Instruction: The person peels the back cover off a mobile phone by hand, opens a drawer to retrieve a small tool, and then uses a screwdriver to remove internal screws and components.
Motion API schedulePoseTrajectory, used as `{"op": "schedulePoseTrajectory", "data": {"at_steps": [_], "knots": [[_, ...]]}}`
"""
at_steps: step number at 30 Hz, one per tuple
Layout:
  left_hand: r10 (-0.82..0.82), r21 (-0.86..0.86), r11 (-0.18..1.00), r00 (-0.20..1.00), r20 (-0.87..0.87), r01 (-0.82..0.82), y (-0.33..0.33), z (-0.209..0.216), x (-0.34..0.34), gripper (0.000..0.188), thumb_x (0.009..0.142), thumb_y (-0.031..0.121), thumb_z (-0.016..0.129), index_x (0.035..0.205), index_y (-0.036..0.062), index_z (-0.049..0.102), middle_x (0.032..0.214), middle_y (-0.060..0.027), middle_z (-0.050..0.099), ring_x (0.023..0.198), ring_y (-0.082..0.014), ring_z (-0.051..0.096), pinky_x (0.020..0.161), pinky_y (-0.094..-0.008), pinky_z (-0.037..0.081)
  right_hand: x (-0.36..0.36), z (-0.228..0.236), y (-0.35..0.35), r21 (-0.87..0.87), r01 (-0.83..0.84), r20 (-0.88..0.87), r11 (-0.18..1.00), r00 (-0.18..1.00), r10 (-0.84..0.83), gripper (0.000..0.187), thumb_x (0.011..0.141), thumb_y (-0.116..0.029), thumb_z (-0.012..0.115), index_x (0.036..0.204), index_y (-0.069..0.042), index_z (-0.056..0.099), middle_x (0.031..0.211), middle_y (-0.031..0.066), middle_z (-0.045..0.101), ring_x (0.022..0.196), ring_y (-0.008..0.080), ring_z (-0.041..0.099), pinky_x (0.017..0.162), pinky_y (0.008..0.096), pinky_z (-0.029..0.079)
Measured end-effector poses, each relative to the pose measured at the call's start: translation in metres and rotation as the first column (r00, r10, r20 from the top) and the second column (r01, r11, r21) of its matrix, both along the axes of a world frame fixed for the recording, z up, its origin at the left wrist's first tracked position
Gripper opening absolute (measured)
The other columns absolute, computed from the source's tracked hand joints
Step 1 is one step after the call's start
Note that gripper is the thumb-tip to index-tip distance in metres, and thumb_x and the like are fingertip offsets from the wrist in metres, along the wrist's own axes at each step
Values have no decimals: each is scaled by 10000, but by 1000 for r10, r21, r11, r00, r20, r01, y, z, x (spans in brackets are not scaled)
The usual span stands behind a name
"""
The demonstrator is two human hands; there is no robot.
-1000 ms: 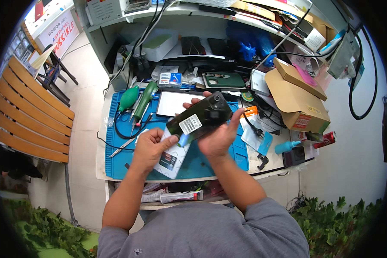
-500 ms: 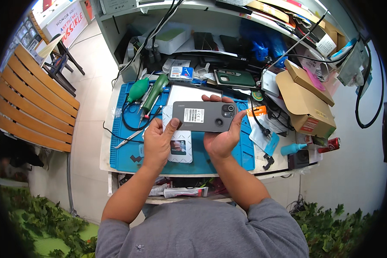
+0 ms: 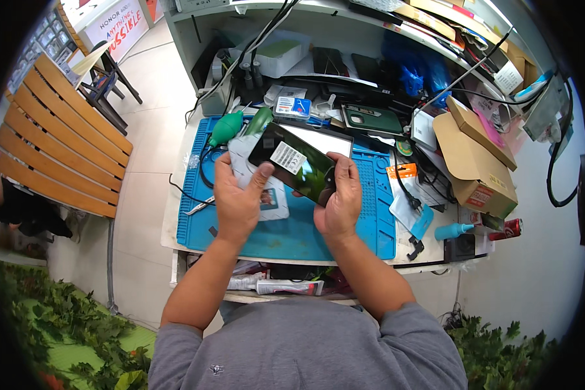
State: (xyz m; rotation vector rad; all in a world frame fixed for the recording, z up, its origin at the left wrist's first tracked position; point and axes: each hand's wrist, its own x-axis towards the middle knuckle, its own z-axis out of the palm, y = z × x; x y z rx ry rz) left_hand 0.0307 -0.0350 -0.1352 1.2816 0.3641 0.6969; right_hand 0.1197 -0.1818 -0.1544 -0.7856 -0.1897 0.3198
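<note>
Above a blue work mat [image 3: 286, 247], a dark glossy smartphone [image 3: 315, 177] is held between my two hands, its face with a white label [image 3: 288, 158] turned up. It slants down toward the right and catches bright reflections. My left hand [image 3: 237, 203] pinches its left part with the thumb on the near edge, and also grips a thin white patterned card-like sleeve [image 3: 242, 151] with a small picture on it, partly under the phone. My right hand [image 3: 340, 195] wraps round the phone's right end and hides it.
A green blower bulb [image 3: 226, 129], a green-handled tool [image 3: 260, 121] and tweezers [image 3: 199, 207] lie at the mat's left. Behind are a white open box [image 3: 325, 141] and a dark green phone case [image 3: 372, 119]. Cardboard boxes [image 3: 458, 140], a blue bottle [image 3: 453, 231] and a red can [image 3: 507, 229] stand right.
The phone has turned clockwise from nearly level to a slant, its right end dropping nearer me. My right hand has moved from beneath it to around its right end. The sleeve has tilted.
</note>
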Motion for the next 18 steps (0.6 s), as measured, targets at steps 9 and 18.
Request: {"op": "schedulePoseTrajectory", "data": {"at_steps": [9,18], "knots": [[-38,234,972,999,24,31,6,0,3,696,979,164,844,1493,-31,417,1218,-102,695,958,-123,715,750,-255,610,12,-4,-11,51,34,-87,998,996,-30,306,1144,-333,581,1175,-34,640,1113,105,723,1024,216,733,959,383,618],[-112,114,987,994,6,111,-8,7,2,524,989,181,835,1349,8,496,1103,-66,734,838,-73,703,595,-210,573,3,8,-6,67,-172,-225,983,957,183,423,1141,-330,586,1323,42,671,1229,156,763,1071,237,766,949,384,632]]}}
